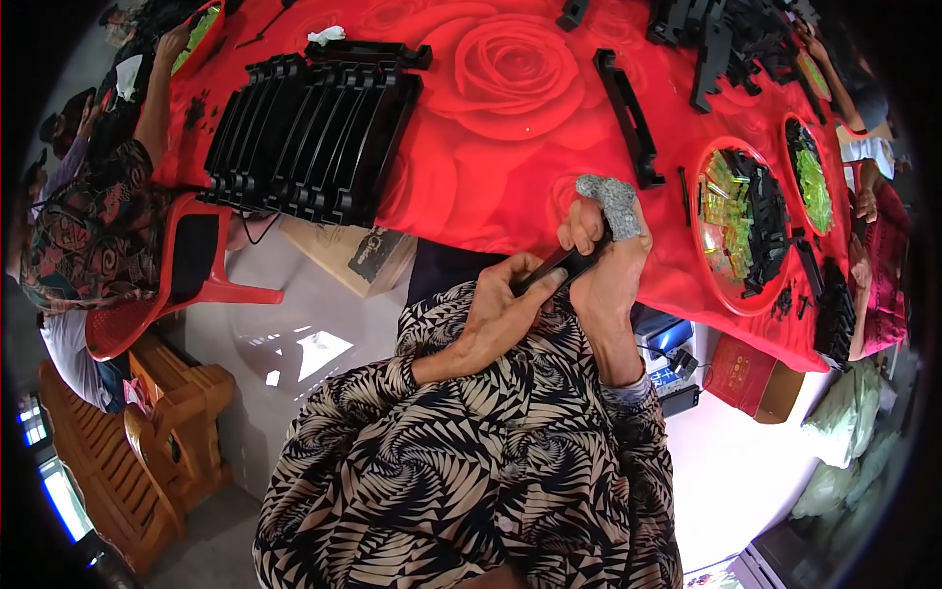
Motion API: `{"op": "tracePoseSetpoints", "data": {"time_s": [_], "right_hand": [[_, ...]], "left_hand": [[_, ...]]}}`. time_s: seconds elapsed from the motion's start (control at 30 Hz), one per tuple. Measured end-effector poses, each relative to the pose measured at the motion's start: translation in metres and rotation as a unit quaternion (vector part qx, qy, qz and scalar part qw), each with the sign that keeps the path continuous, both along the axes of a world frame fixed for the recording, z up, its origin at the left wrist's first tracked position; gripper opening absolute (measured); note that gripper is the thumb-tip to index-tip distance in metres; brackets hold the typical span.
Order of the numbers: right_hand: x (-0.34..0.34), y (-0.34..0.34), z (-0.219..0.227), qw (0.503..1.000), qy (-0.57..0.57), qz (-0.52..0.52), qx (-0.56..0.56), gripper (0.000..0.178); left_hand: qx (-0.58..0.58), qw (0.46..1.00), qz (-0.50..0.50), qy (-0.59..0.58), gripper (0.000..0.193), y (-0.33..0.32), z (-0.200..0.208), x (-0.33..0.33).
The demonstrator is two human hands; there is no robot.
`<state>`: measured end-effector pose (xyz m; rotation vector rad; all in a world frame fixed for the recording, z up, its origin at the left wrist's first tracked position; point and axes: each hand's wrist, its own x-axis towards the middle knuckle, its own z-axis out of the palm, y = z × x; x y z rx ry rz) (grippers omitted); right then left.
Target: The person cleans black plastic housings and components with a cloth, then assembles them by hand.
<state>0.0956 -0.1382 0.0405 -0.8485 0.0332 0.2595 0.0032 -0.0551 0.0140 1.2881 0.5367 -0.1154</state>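
My left hand (500,302) is closed on a long black plastic piece (579,263), its thumb pressed along it. At the upper end of the same piece, my right hand (610,283) is curled round it. Grey speckled material (610,202) covers some of the right hand's fingers; whether it is wrapped on or held, I cannot tell. Both hands are in front of my body at the near table edge. To the left, a row of similar black plastic pieces (304,142) lies side by side. A single slotted black piece (628,118) lies beyond my right hand.
A red flowered cloth (515,64) covers the table. On the right, a red-rimmed basket (708,260) holds yellow-green clear pieces and black parts, with a second basket (811,182) beside it. Black parts (721,49) are heaped at the far right. Other people sit at both sides.
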Motion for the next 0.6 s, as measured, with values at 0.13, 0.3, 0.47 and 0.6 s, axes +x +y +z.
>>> {"op": "tracePoseSetpoints", "data": {"time_s": [0.13, 0.3, 0.47, 0.6], "right_hand": [[-0.005, 0.001, -0.002, 1.0, -0.014, -0.014, 0.009, 0.019], [-0.008, 0.003, 0.001, 1.0, -0.003, 0.003, -0.012, 0.015], [-0.013, 0.001, -0.002, 1.0, -0.023, 0.008, -0.012, 0.014], [-0.016, 0.006, 0.0, 0.998, -0.024, -0.026, -0.049, 0.013]], "left_hand": [[0.007, 1.0, -0.012, -0.011, 0.023, 0.001, 0.001, -0.002], [0.0, 1.0, -0.01, -0.027, 0.024, 0.0, -0.008, -0.005], [-0.028, 0.999, 0.004, -0.045, 0.024, -0.005, -0.006, -0.005], [-0.03, 0.998, -0.025, -0.05, 0.026, 0.001, -0.01, -0.004]]}}
